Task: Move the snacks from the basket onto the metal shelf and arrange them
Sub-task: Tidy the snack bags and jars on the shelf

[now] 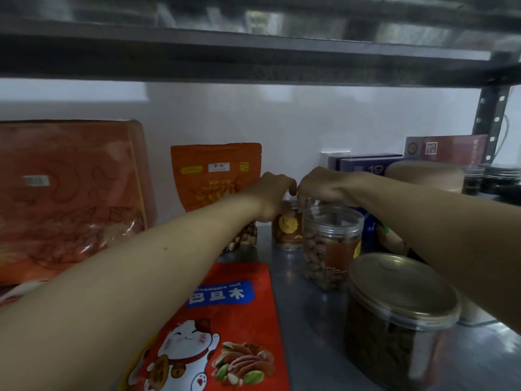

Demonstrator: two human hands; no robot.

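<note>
At centre, the left hand (272, 193) and right hand (318, 187) cover the small jar (286, 232)'s lid; grip unreadable. The red pouch (225, 320) runs off the bottom edge; the upper shelf (253, 52) is blurred.

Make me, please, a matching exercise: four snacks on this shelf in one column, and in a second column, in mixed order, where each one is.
Things
1. red cat pouch
2. orange pouch
3. gold-lidded jar
4. small jar

Places
a. upright at the back, left of both hands
b. just below where the left hand and right hand meet
c. lying flat at the front
d. front right, dark contents inside

Pairs: 1-c, 2-a, 3-d, 4-b
</note>
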